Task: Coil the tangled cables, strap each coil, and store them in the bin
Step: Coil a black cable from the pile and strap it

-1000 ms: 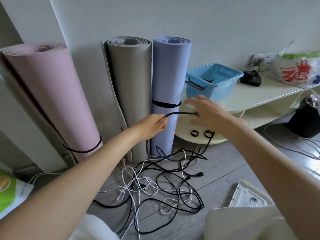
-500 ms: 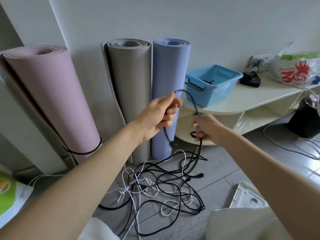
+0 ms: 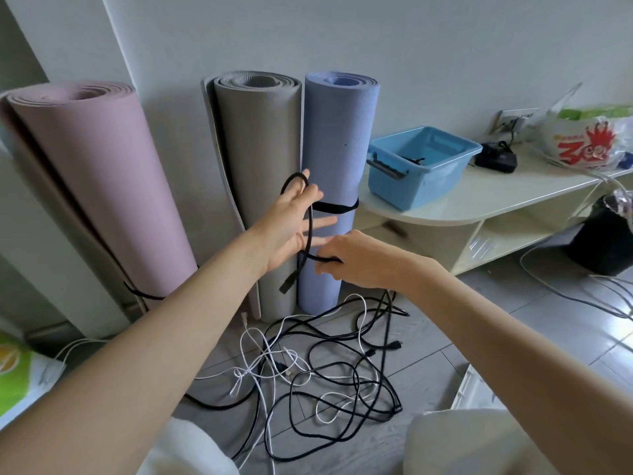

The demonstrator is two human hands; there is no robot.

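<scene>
1. Head view, counts: you have two hands up, three rolled mats standing against the wall, one blue bin, and one tangle of cables on the floor in which black and white strands cross too much to count.
2. Your left hand is raised in front of the blue mat, palm turned toward you, fingers straight and spread. A black cable loops over its upper fingers and runs down across the palm.
3. Your right hand, just right of and below the left, has its fingers curled, pinching that same cable where it leaves the palm.
4. The held stretch runs roughly vertical. Its plug end hangs below the left wrist, pointing down and left, in front of the grey mat.
5. From your right hand the cable drops to the tangle, which lies on the floor at the foot of the blue mat.
6. The bin sits on a pale shelf unit right of the blue mat; something dark lies inside, too small to identify.
7. The pink mat leans well left of the blue mat. The pink and blue mats each wear a black strap.
8. Farther right on the shelf are a black adapter and a printed plastic bag.
</scene>
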